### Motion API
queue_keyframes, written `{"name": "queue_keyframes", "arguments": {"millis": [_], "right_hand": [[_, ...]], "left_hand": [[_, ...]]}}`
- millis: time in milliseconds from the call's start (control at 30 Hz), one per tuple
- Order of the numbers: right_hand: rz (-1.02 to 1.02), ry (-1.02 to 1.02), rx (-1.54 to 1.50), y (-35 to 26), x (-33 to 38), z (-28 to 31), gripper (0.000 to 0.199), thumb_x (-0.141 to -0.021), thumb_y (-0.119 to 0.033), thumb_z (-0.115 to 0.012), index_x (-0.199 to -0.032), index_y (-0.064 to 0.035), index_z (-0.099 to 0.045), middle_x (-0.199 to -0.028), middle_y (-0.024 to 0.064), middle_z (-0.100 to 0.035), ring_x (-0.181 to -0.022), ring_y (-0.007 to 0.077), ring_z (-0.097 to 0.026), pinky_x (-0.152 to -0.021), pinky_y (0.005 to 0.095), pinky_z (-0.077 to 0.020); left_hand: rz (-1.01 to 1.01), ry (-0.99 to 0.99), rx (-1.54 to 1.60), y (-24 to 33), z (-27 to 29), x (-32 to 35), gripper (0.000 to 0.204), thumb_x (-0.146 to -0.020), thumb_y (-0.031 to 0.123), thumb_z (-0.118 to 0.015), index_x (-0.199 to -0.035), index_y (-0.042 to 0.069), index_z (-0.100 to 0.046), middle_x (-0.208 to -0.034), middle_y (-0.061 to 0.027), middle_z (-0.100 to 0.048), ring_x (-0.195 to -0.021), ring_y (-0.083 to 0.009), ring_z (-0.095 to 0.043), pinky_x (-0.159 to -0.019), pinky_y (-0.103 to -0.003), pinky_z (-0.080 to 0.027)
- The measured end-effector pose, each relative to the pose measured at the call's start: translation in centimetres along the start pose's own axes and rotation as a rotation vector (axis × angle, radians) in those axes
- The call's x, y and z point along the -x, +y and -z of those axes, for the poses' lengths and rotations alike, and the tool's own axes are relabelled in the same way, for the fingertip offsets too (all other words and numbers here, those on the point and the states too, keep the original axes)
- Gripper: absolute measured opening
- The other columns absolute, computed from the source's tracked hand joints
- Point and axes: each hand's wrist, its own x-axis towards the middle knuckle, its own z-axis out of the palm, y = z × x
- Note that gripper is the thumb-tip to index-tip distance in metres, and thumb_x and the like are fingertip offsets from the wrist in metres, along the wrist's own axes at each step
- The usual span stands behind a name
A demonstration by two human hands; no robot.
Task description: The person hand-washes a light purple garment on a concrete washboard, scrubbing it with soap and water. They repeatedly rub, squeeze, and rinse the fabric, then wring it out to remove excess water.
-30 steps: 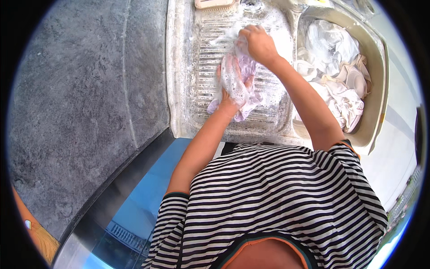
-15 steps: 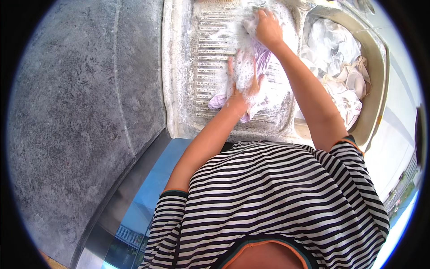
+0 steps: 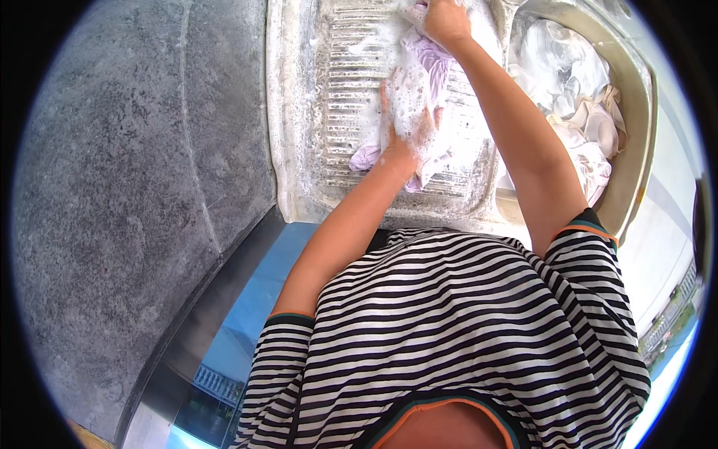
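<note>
**Soapy lilac cloth (image 3: 428, 58) spread along a ribbed washboard (image 3: 345, 90)**

The cloth runs down the upper middle of the frame, from the top edge to a loose end left of the wrist. At the top, the right hand (image 3: 447, 24) has its fingers closed around the cloth's upper end; the frame edge cuts off part of that grip. Lower down, the left hand (image 3: 407, 123) lies on the cloth, its thumb standing out to the right. Thick white foam (image 3: 410, 97) covers most of its fingers, so whether they grip cannot be told. In the upper right, a basin (image 3: 642, 150) beside the washboard holds bunched white and cream laundry (image 3: 562, 63). A grey tabletop (image 3: 112, 165) fills the left of the frame; a striped shirt (image 3: 449, 322) fills the lower middle.
</note>
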Motion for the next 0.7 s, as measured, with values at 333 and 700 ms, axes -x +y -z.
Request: {"name": "queue_keyframes", "arguments": {"millis": [333, 700], "right_hand": [[0.193, -0.069, -0.088, -3.4, 8.0, 5.0, 0.015, -0.077, -0.008, -0.068, -0.092, -0.0102, -0.069, -0.110, 0.0171, -0.066, -0.070, 0.0318, -0.068, -0.058, 0.0427, -0.0550], [0.268, -0.244, -0.220, -5.4, 11.6, 9.4, 0.028, -0.075, -0.029, -0.078, -0.071, -0.0050, -0.063, -0.092, 0.0063, -0.068, -0.096, 0.0229, -0.063, -0.080, 0.0416, -0.0561]], "left_hand": [[0.009, -0.011, 0.387, -0.2, -1.9, -0.6, 0.067, -0.100, 0.042, -0.036, -0.151, 0.002, -0.022, -0.157, -0.0238, -0.020, -0.145, -0.0411, -0.015, -0.119, -0.056, -0.007], [-0.021, 0.023, 0.432, 0.0, 0.4, 1.7, 0.058, -0.100, 0.034, -0.039, -0.148, 0.004, -0.028, -0.149, -0.0188, -0.033, -0.140, -0.0324, -0.027, -0.119, -0.049, -0.017]]}}
